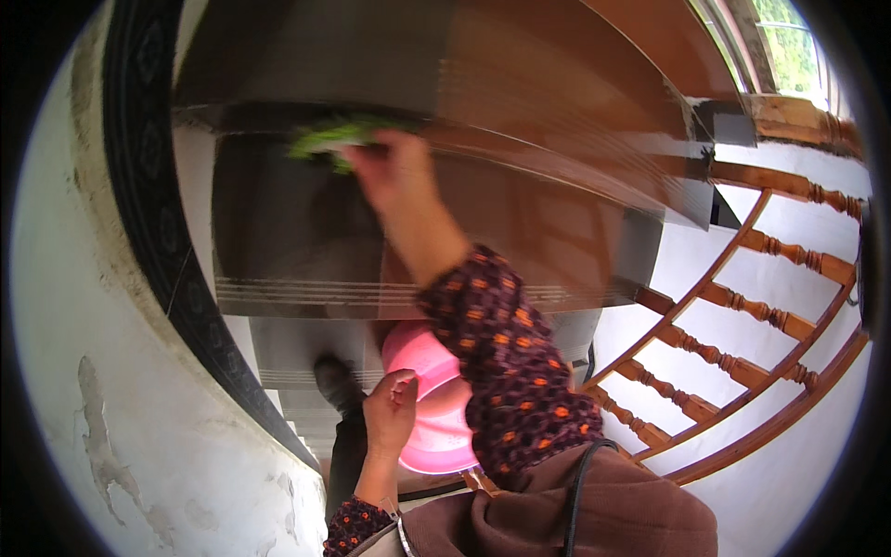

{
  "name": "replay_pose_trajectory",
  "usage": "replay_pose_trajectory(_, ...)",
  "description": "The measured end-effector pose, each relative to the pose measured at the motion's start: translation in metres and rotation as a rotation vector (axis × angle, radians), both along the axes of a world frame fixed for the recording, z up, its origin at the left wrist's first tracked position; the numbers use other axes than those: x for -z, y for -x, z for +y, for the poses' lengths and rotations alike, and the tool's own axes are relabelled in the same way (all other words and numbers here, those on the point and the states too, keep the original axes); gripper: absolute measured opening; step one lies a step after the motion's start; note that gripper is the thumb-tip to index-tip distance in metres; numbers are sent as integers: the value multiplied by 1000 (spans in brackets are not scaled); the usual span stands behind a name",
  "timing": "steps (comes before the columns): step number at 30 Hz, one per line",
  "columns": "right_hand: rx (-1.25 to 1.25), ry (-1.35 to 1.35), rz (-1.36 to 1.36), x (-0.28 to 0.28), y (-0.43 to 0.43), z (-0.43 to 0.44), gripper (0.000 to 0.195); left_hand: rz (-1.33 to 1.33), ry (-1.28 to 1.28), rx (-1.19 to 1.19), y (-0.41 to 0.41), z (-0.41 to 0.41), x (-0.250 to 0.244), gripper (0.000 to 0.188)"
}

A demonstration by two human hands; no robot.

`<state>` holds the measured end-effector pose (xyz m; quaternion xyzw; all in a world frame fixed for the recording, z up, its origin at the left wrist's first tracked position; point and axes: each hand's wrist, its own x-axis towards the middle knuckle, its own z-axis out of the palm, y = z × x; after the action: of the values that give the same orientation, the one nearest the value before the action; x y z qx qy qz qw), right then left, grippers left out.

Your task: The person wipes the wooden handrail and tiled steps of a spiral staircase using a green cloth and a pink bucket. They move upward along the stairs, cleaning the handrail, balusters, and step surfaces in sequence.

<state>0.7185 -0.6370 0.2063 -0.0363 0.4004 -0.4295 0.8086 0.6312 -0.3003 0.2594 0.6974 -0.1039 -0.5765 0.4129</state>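
Observation:
My right hand (393,167) reaches forward over a dark glossy stair tread (299,223) and grips a bright green cloth or fringed cleaning pad (324,139). The green item is blurred, and it lies at the back of the tread, by the riser. My left hand (391,414) is bent near my body, just beside a pink plastic basin (435,452), its fingers curled; whether it touches the basin or holds something cannot be made out. My right forearm hides part of the basin.
A wooden railing with turned balusters (748,369) runs along the right. At the left, a dark patterned skirting (160,209) follows a white wall (139,404) with peeling paint. My dark shoe (337,383) stands on a lower step. A window (790,49) is at the upper right.

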Motion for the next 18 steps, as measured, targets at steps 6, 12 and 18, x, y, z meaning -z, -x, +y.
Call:
replay_pose_trajectory(6, 420, 250, 443, -28, 341, -98, 16, -222, 130, -158, 12, -5, 10, 15)
replay_pose_trajectory(12, 586, 227, 506, -32, 356, -99, 23, -361, 73, -145, 17, -13, 20, 13)
replay_pose_trajectory(18, 238, -169, 103, -8, 186, -50, 20, -560, 58, -172, 31, -31, 26, 10)
